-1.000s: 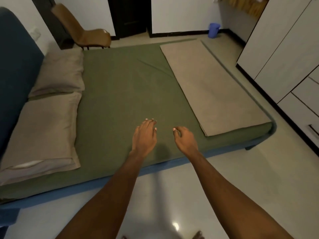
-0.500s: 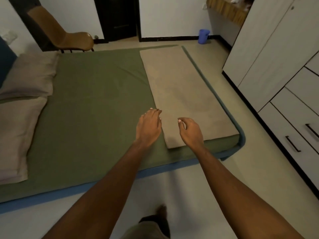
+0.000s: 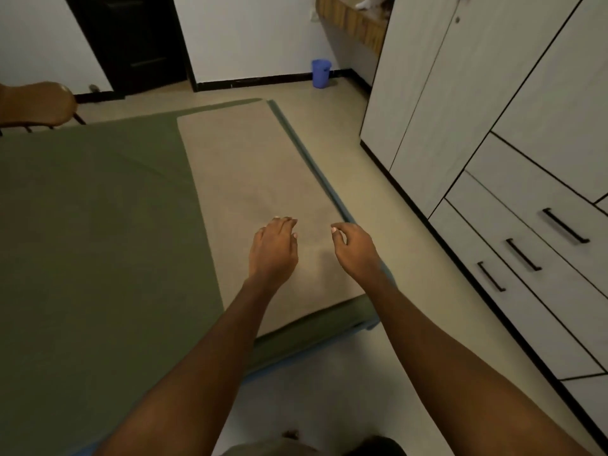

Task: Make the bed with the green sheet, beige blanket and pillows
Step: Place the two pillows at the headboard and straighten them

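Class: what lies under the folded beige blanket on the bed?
The green sheet shows beside the beige blanket along its left and near edges, running beneath it. Whatever lies under the blanket's middle is covered, so it cannot be seen.

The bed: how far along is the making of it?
Done: the green sheet lies spread flat. In hand: the left hand and right hand reach over the near end of the beige blanket, gripping nothing. Left: the blanket is a folded strip along one edge, so it probably needs spreading. The pillows are out of view, so I cannot judge them.
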